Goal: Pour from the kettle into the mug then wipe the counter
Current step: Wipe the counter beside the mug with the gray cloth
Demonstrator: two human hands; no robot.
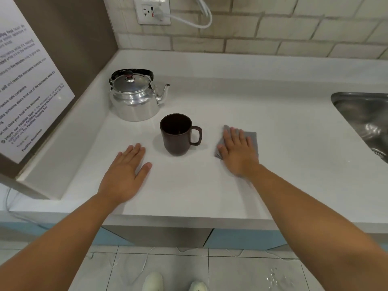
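A shiny metal kettle with a black handle stands at the back left of the white counter, spout pointing right. In front of it a dark brown mug stands upright, handle to the right. My left hand lies flat and empty on the counter, left of the mug. My right hand rests flat, fingers spread, on a grey cloth to the right of the mug, pressing it against the counter.
A steel sink is set into the counter at the far right. A brown wall panel with a printed notice borders the left. A wall socket with a white cable sits above the tiled backsplash.
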